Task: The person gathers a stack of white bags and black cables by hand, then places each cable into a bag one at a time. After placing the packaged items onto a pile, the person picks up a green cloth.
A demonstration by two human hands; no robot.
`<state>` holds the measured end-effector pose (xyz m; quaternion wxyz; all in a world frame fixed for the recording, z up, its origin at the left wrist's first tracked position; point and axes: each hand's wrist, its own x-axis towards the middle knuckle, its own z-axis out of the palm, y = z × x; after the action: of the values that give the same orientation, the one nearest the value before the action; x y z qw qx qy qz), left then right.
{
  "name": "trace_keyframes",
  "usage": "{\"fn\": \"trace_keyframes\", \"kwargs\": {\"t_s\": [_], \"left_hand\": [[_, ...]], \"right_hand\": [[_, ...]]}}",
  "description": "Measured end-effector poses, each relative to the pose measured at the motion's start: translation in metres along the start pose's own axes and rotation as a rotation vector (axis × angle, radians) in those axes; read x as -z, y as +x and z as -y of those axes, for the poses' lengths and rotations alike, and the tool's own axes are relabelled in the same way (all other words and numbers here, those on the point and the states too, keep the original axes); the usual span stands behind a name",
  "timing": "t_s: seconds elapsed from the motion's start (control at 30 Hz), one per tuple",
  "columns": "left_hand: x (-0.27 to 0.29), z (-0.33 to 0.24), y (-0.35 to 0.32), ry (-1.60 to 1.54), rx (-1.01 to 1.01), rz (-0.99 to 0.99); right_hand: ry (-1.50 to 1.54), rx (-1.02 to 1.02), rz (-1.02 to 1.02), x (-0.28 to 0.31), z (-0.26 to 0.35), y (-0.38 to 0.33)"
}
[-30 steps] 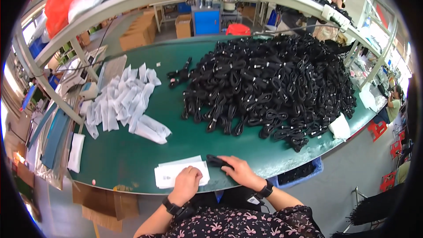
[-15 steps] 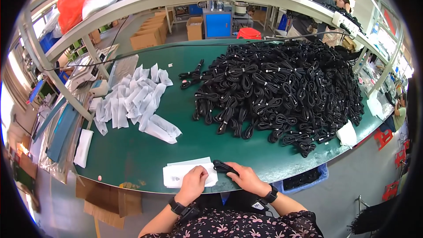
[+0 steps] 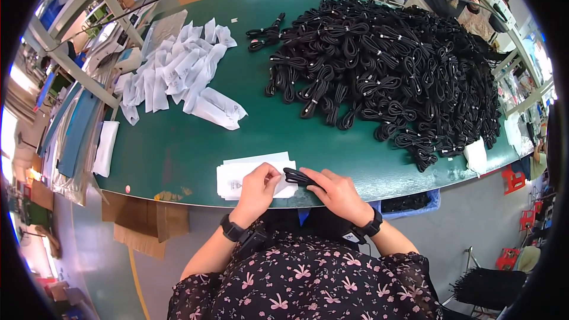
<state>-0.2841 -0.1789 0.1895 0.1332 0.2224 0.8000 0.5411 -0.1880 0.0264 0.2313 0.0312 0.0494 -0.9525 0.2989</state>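
Note:
A stack of flat white bags point(image 3: 234, 173) lies at the table's near edge. My left hand point(image 3: 258, 192) is over its right half, thumb and forefinger pinched together at the open end of the top bag. Between the fingers and thumb of my right hand point(image 3: 339, 193) is a coiled black cable point(image 3: 296, 176). Its looped end points left, just short of my left fingertips and over the right end of the stack. Filled white bags point(image 3: 184, 71) lie heaped at the far left. A large pile of coiled black cables point(image 3: 379, 71) covers the right side.
The green table point(image 3: 178, 160) curves along its near edge. A folded white bag point(image 3: 106, 148) lies at its left edge and a white bundle point(image 3: 475, 156) at its right. Below stand a cardboard box point(image 3: 139, 222) and a blue-lined bin point(image 3: 409, 202). A metal frame post point(image 3: 83, 74) rises at left.
The view has tilted down, so the table sits higher in the picture. My hands keep nearly the same pose; the cable end is slightly closer to my left fingertips.

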Motion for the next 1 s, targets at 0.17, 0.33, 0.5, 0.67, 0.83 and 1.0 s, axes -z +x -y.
{"fn": "trace_keyframes", "kwargs": {"t_s": [0.17,0.33,0.5,0.67,0.83,1.0], "left_hand": [[0.002,-0.003,-0.004,0.016,-0.154,-0.015],[0.007,-0.026,-0.001,0.222,-0.616,0.082],[0.010,-0.037,0.009,0.204,-0.639,0.069],[0.023,-0.048,0.021,0.031,-0.430,0.100],[0.041,-0.049,0.037,-0.469,-0.205,0.171],[0.104,-0.066,0.073,-0.789,-0.156,-0.099]], "right_hand": [[-0.191,0.132,0.015,-0.002,-0.007,-0.004],[0.399,-0.077,0.094,-0.009,-0.023,0.001],[0.376,-0.028,-0.040,0.000,-0.009,0.014],[0.213,0.353,-0.321,0.009,0.005,0.029],[0.576,0.304,-0.456,0.010,0.029,0.037],[0.065,0.185,-0.483,0.029,-0.006,0.059]]}}
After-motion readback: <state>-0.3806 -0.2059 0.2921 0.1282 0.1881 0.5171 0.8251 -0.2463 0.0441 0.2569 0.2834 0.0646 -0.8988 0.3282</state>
